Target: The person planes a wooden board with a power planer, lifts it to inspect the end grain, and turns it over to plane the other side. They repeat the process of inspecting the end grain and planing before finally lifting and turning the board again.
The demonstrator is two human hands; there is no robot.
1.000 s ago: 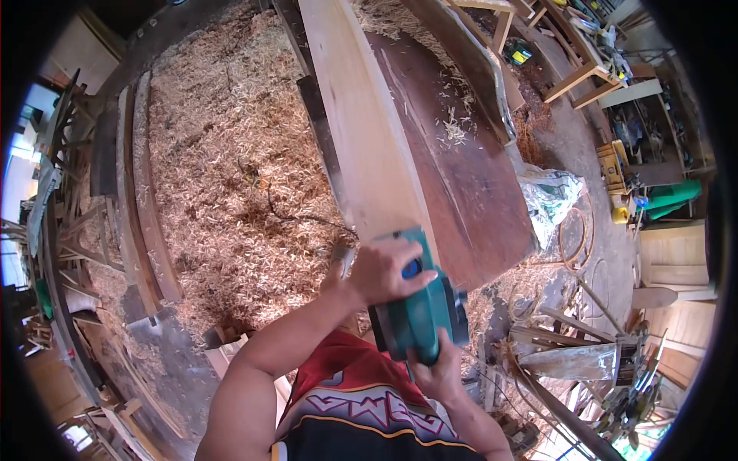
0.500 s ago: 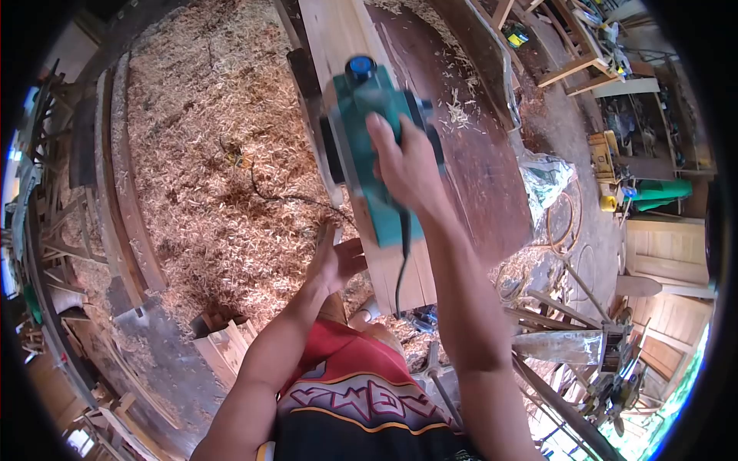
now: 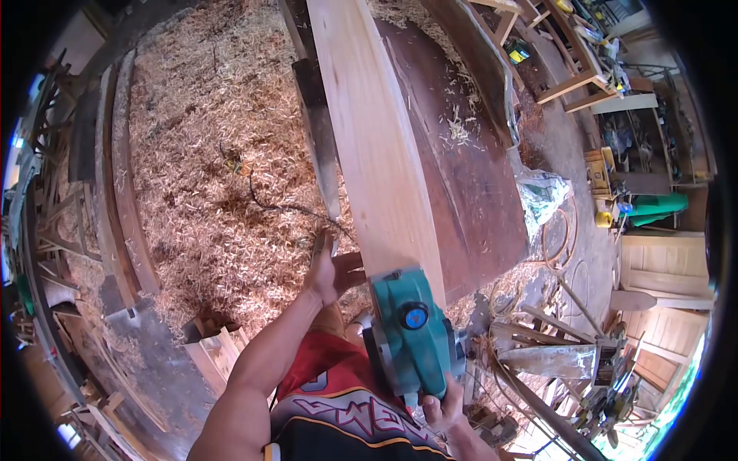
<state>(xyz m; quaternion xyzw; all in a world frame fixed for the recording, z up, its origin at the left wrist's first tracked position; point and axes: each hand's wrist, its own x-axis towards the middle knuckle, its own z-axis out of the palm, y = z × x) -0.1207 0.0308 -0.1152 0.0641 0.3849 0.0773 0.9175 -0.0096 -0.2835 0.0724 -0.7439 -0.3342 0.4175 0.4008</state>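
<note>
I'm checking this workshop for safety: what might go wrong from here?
The left hand is close to the planer at the plank's edge; it might get cut if it strays underneath. The dark cord among the wood shavings could trip someone.

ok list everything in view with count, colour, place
Board: 1, pale, running up the middle
Planer: 1, green, on board's near end
Slab: 1, reddish brown, right of board
Shavings: countless, tan, mostly left of board
Cord: 1+, dark, on shavings
Crumpled sheet: 1, silvery, by slab
Planks: 2+, brown, far left
Clutter: uncountable, mixed, both sides
Jersey: 1, multicoloured, bottom centre
Left hand: 1, bare, left of board
Right hand: 1, bare, at planer's rear
</note>
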